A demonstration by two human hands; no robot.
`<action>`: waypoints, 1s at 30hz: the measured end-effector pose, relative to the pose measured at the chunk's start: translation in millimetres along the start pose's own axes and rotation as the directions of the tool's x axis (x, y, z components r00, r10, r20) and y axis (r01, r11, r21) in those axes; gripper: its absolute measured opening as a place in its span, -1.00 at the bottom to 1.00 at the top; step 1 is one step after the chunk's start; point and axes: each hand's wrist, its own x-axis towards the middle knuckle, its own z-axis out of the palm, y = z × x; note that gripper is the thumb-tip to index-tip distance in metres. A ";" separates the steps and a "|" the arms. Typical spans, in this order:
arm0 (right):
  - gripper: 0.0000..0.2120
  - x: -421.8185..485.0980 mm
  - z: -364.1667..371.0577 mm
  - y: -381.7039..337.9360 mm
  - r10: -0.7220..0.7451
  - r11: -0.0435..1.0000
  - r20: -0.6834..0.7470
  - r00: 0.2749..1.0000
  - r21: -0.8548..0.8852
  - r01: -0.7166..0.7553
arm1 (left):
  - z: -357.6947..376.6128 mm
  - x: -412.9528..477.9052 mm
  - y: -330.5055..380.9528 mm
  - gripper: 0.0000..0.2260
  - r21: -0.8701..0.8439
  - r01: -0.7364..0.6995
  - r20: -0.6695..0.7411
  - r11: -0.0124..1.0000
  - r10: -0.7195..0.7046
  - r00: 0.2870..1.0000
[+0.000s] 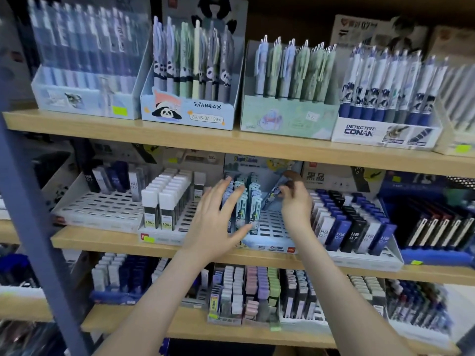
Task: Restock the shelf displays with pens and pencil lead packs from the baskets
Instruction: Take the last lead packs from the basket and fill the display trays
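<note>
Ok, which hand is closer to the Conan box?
Right. The right hand, pinching a lead pack, sits below-left of the Conan box; the left hand is farther left and lower.

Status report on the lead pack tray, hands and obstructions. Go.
Left hand open, fingers against upright lead packs. Right hand pinching tilted lead pack over the tray. Nothing blocking the empty slots.

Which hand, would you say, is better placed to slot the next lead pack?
Right: the right hand pinches a tilted pack over empty tray slots; the left hand lies open against standing packs.
</note>
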 end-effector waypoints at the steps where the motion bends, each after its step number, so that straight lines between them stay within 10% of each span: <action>1: -0.84 1.7 0.4 1.2 -0.011 1.000 0.005 1.000 -0.026 0.011 | 0.0 0.3 0.2 -0.36 0.004 0.002 -0.001 1.000 -0.002 1.000; 17: -0.53 10.6 -2.0 -1.0 -0.112 0.958 0.247 0.962 -0.232 0.171 | -1.2 1.7 4.0 -0.38 0.017 0.023 0.004 1.000 -0.023 1.000; 30: -0.62 22.4 7.9 4.1 -0.073 0.997 0.188 0.979 -0.017 0.078 | -1.2 7.5 7.7 -0.38 0.004 0.047 -0.050 0.999 -0.047 0.998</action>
